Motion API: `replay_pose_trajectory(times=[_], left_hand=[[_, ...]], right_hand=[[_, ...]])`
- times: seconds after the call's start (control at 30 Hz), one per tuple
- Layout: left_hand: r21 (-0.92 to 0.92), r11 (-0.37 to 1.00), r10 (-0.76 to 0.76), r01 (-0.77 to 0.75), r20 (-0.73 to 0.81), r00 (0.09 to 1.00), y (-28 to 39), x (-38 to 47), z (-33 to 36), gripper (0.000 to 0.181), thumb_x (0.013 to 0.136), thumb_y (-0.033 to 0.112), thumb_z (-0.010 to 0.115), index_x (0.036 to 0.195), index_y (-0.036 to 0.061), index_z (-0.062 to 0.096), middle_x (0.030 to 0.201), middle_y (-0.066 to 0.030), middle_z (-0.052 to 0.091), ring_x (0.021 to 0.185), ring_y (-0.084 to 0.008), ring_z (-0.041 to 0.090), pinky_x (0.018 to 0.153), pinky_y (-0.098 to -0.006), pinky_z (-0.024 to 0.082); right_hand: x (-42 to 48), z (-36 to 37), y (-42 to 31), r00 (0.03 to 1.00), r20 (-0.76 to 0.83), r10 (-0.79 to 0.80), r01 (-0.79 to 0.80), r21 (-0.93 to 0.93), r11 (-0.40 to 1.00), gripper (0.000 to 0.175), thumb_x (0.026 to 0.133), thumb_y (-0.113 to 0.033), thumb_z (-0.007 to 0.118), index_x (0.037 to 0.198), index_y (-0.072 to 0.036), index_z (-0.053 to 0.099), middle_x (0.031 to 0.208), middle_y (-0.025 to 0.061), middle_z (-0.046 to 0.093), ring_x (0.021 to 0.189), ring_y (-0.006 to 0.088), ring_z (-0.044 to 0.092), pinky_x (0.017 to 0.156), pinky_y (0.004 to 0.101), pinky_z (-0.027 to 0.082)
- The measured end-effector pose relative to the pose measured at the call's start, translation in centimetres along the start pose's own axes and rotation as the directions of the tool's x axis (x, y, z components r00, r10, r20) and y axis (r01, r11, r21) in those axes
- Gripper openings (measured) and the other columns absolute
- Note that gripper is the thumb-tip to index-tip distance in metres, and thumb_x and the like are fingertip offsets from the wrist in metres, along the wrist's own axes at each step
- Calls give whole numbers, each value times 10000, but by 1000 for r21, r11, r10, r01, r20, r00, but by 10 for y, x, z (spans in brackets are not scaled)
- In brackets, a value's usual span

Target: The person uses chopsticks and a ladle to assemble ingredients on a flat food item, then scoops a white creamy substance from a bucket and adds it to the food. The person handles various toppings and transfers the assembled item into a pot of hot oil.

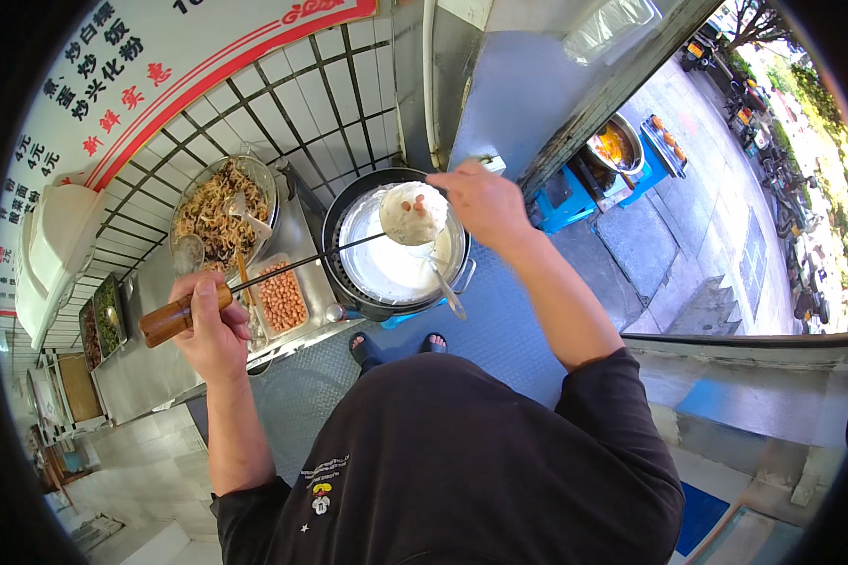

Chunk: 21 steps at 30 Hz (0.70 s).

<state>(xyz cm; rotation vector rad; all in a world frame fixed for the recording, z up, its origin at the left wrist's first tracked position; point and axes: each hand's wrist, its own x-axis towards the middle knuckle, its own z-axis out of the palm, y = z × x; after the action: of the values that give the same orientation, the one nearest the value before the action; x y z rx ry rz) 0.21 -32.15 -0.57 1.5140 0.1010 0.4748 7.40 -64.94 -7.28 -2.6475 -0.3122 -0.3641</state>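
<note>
My left hand (215, 321) grips the wooden handle (184, 316) of a long metal ladle (311, 261). The ladle's round head is filled with white batter (427, 224), and a few peanuts (415, 205) lie on top. My right hand (486, 205) is beside the head's right rim, index finger stretched toward it; its palm side is hidden, so I cannot see whether it holds anything. Below the ladle stands a pot (465, 247) of white batter (374, 274), with a spoon (448, 288) leaning over its near rim.
On the steel counter (145, 381) at left are a bowl of shredded vegetable filling (219, 205), a tray of peanuts (283, 300) and trays of chopped greens (106, 311). A pan of orange-coloured oil (613, 146) and a tray of fried pieces (666, 145) stand outside, beyond a doorway at right.
</note>
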Motion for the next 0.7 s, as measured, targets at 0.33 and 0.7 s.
replay_pose_trajectory(times=[0.33, 0.7], left_hand=[[-11, 1000, -16, 16, -71, 997, -8, -20, 5, 210, 903, 230, 536, 864, 24, 543, 516, -40, 471, 344, -90, 411, 294, -210, 313], [11, 1000, 8, -8, -8, 1000, -26, 5, 12, 183, 900, 210, 538, 888, 27, 534, 588, -32, 492, 394, -75, 442, 307, -200, 306]], right_hand=[[-106, -8, 89, 904, -168, 392, -370, 149, 917, 244, 870, -149, 518, 1071, -173, 653, 862, 105, 599, 823, 310, 603, 694, 380, 478], [-352, 87, 91, 379, 457, 805, -802, -271, 532, 356, 829, -272, 519, 1158, -168, 607, 1094, 146, 622, 1006, 318, 595, 865, 420, 477]])
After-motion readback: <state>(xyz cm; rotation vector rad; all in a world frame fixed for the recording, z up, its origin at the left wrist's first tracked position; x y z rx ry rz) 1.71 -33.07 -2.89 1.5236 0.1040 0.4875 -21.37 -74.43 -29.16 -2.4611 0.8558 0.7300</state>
